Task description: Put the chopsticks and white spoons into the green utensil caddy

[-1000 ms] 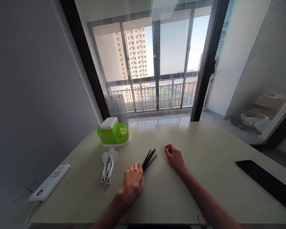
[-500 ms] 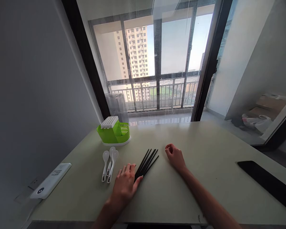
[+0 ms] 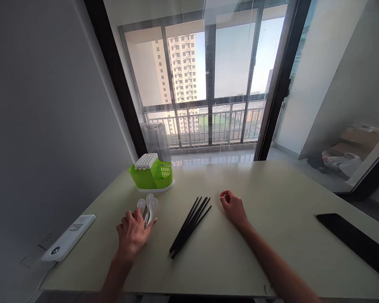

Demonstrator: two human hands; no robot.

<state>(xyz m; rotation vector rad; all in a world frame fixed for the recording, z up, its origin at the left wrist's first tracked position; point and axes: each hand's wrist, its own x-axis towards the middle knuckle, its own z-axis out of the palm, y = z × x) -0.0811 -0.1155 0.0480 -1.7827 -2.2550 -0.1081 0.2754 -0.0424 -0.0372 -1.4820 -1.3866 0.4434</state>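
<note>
Three white spoons [image 3: 153, 205] lie bunched together, their bowls toward the far side. My left hand [image 3: 131, 235] is over their handles and hides most of them, its thumb and forefinger apart on either side and the other fingers half bent. Whether it touches the spoons I cannot make out. Right of it, several black chopsticks [image 3: 189, 229] lie on the table in a loose fan, thin ends pointing away. Beyond the chopsticks to the right, my right hand [image 3: 233, 207] rests on its side with curled fingers and nothing visible in them.
Behind the spoons stands a green utensil holder [image 3: 148, 179] with a white slotted top. A white power bank or similar box with a cable [image 3: 69, 237] lies at the left edge of the table [image 3: 255, 261]. A long black flat object [image 3: 353, 240] is at the right.
My left hand has left the chopsticks and moved left onto the spoon handles. The chopsticks stay on the table, now fully uncovered. My right hand has kept its place.
</note>
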